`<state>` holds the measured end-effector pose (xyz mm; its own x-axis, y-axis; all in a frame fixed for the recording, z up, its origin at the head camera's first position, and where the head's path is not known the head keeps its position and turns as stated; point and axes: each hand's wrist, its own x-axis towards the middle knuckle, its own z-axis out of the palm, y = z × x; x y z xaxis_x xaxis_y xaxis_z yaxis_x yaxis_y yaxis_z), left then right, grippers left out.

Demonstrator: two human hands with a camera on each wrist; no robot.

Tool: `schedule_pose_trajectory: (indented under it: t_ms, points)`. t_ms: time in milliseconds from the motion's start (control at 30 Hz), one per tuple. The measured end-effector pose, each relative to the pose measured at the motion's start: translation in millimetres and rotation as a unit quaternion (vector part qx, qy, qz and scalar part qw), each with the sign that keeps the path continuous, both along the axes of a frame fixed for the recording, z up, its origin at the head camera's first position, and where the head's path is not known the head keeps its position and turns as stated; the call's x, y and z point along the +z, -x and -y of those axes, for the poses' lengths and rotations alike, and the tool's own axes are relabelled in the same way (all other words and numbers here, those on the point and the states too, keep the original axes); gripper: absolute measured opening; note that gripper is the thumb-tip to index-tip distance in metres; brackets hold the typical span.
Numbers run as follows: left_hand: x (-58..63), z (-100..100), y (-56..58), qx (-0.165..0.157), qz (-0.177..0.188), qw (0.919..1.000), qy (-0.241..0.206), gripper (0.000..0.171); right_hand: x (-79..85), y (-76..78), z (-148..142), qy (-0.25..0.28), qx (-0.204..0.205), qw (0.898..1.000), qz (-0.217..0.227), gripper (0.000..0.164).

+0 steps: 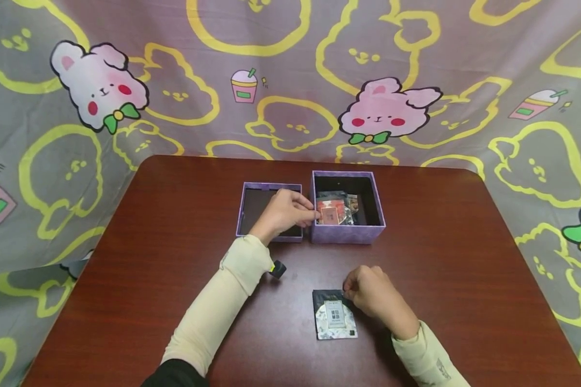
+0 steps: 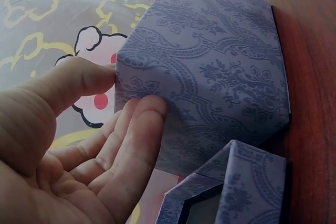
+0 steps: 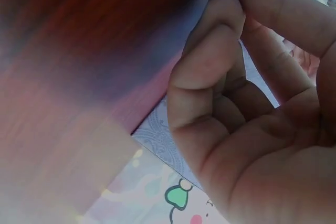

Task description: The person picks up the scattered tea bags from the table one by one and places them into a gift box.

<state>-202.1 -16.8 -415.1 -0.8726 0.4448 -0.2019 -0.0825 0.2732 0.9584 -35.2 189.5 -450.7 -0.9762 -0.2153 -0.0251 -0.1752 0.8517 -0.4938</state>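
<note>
My left hand (image 1: 288, 210) holds the left wall of an open purple patterned box (image 1: 348, 234). In the left wrist view its thumb goes over the rim and its fingers lie against the box's outer side (image 2: 210, 66). Inside the box are several flat sachets (image 1: 330, 210), a red one on top. Nearer the front of the table, my right hand (image 1: 375, 293) pinches the top right corner of a dark and white sachet (image 1: 335, 318) with a pale label. Curled fingers (image 3: 205, 77) fill much of the right wrist view, the sachet largely hidden there.
Left of the box lies its shallow purple lid (image 1: 240, 220), dark inside face up, partly under my left hand. Both stand towards the back of a reddish-brown table (image 1: 140, 258). Behind rises a curtain (image 1: 290, 75) printed with cartoon animals.
</note>
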Motion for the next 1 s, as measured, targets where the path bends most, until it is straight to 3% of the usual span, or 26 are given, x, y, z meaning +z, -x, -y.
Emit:
schedule_pose_trajectory:
  t_ms: [233, 467, 700, 800, 1000]
  points:
    - [0.5, 2, -1.9, 0.003, 0.001, 1.0000, 0.001, 0.024, -1.8, -5.2, 5, -0.029, 0.027, 0.999, 0.035, 0.035]
    - [-0.1, -2, -3.3, -0.003, -0.008, 1.0000, -0.003, 0.023, 4.0, -6.4, -10, 0.049, -0.013, 0.997, 0.050, 0.028]
    - [-0.3, 0, -2.9, 0.000, -0.011, 0.9999, -0.003, 0.024, -1.5, -0.8, -22, 0.118, -0.003, 0.991, 0.068, 0.015]
    - [0.2, 0, -2.6, 0.003, -0.010, 0.9999, -0.004, 0.024, -1.9, 1.8, -26, 0.173, 0.016, 0.980, 0.099, 0.012]
    - [1.8, -1, -2.6, 0.006, -0.005, 1.0000, 0.002, 0.023, 3.0, 5.9, -33, 0.296, 0.012, 0.942, 0.159, 0.009]
